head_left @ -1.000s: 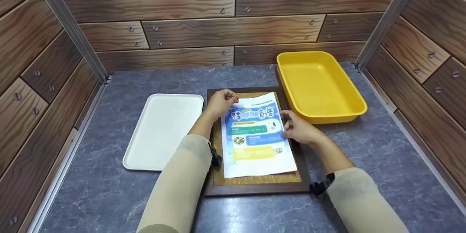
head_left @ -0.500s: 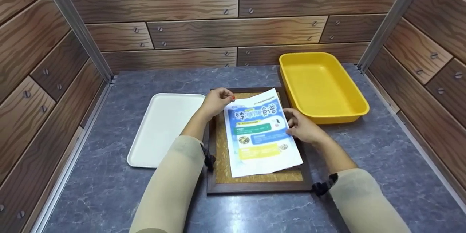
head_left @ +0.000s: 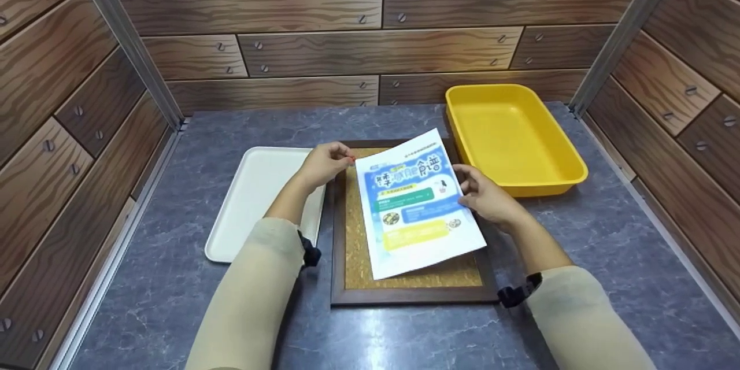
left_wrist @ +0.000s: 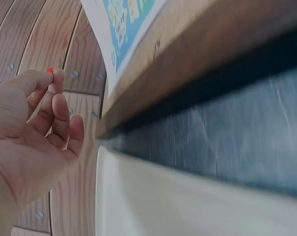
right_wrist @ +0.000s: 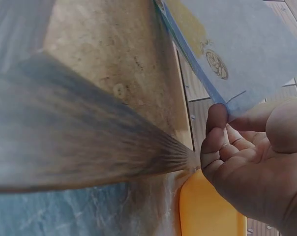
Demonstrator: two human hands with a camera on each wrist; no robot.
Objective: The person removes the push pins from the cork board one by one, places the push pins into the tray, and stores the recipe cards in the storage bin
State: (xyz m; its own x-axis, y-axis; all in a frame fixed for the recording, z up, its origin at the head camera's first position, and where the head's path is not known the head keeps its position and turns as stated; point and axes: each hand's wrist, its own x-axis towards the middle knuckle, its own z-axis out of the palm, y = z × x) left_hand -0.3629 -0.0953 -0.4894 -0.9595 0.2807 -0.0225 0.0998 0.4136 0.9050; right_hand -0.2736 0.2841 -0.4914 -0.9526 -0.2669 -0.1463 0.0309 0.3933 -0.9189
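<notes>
A printed paper sheet (head_left: 419, 225) with blue, green and yellow blocks hangs tilted over a dark-framed cork board (head_left: 354, 243). My right hand (head_left: 488, 199) pinches the sheet's right edge between thumb and forefinger. In the right wrist view, the sheet (right_wrist: 256, 44) stands off the cork, seen from its back. My left hand (head_left: 324, 166) is above the board's far left corner, apart from the paper. Between its thumb and forefinger it pinches a small red pushpin (left_wrist: 50, 70), mostly hidden by the fingertips. The remaining left fingers are loosely bent.
A shallow white tray (head_left: 254, 196) lies left of the board, partly behind the left arm. A deep yellow tub (head_left: 514, 139) stands at the back right, close to the board. Wood-patterned walls (head_left: 312, 6) enclose the grey marbled table (head_left: 277, 127) at the back and sides.
My left hand has moved left, off the paper's top corner, with the red pushpin. The sheet has been lifted and tilted from the cork board by my right hand, which shifted slightly right.
</notes>
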